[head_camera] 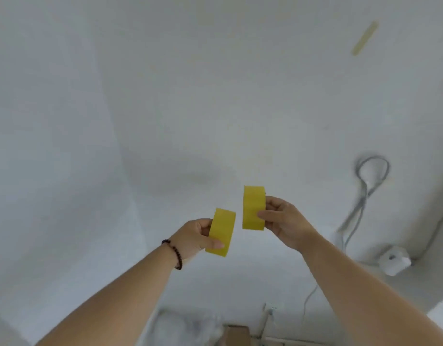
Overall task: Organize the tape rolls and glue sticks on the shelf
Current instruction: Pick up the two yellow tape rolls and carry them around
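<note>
Holding one yellow tape roll (221, 232) in our left hand (193, 237) and another tape roll (253, 208) in our right hand (284, 222), we pinch each edge-on, thumb across the band; fingers are closed firmly. Both rolls hang apart before the white wall (215, 96), right one higher and farther, probably to carry a pair at once; no shelf shows.

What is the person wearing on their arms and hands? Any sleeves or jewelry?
No sleeves show: both forearms are bare as far as the picture reaches. The left hand has a bracelet of small dark round beads around its wrist. The right hand and its wrist wear nothing, and no rings or gloves show.
</note>
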